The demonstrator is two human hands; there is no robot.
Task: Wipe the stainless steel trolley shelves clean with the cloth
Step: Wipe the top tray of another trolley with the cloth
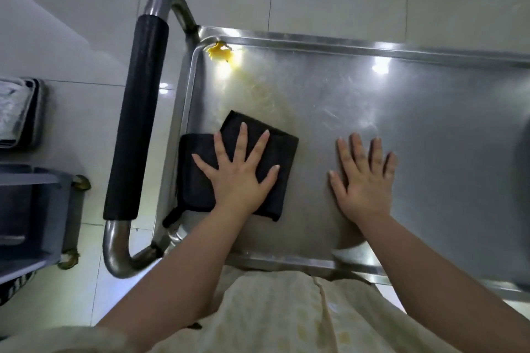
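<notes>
While the folded black cloth (282, 152) is lying at the left end of the stainless steel trolley shelf (430, 137), the person's left hand (241, 178) is pressing flat on top of it, fingers straight and spread wide, curling round nothing. The cloth's left edge is lying against the shelf's raised rim. The right hand (364, 180) is resting palm-down on bare steel to the right of the cloth, apart from it, fingers straight and slightly parted. A yellow blob of residue (219, 52) is sitting in the far left corner, a faint yellowish smear trailing toward the cloth. The tubular handle (137, 117), sleeved in black foam, is curving off the left end above pale glossy floor tiles (86, 37).
</notes>
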